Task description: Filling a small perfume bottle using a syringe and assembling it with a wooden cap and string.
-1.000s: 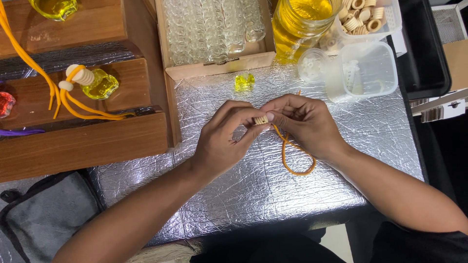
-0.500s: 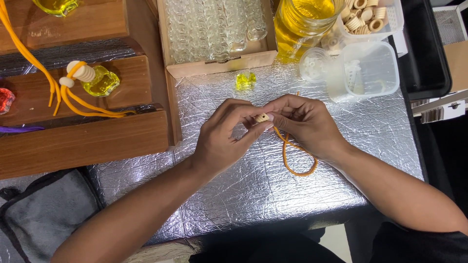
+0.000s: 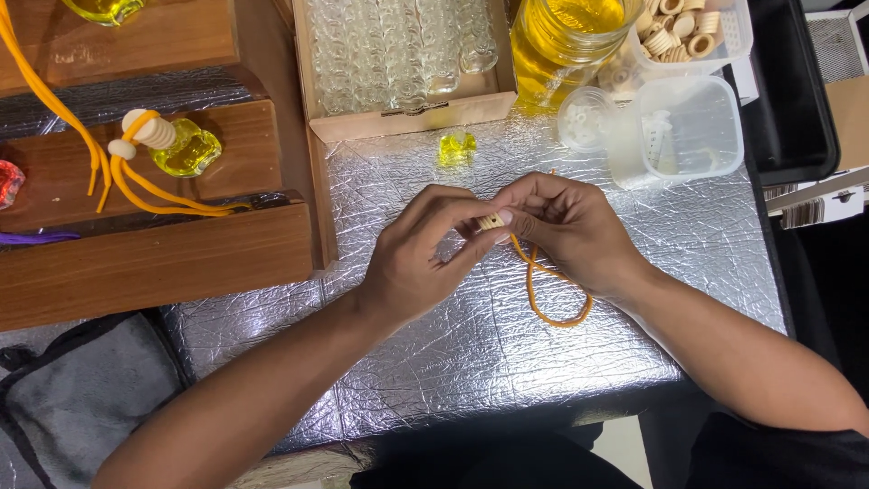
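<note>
My left hand (image 3: 416, 263) and my right hand (image 3: 570, 226) meet over the silver foil-covered table (image 3: 434, 362). Between their fingertips they pinch a small pale wooden cap (image 3: 491, 221). An orange cord (image 3: 548, 299) runs from the cap and loops down on the foil under my right hand. A small square glass bottle of yellow liquid (image 3: 457, 147) stands just beyond my hands, apart from them.
A cardboard box of empty glass bottles (image 3: 398, 54) sits at the back, next to a jar of yellow liquid (image 3: 561, 41). Clear plastic containers (image 3: 679, 127) and a tub of wooden rings (image 3: 688, 32) are at back right. Wooden steps (image 3: 154, 244) at left hold a finished bottle with orange cord (image 3: 176, 145).
My hands have stayed in place, with only small finger movements around the cap. The cord loop lies much as before.
</note>
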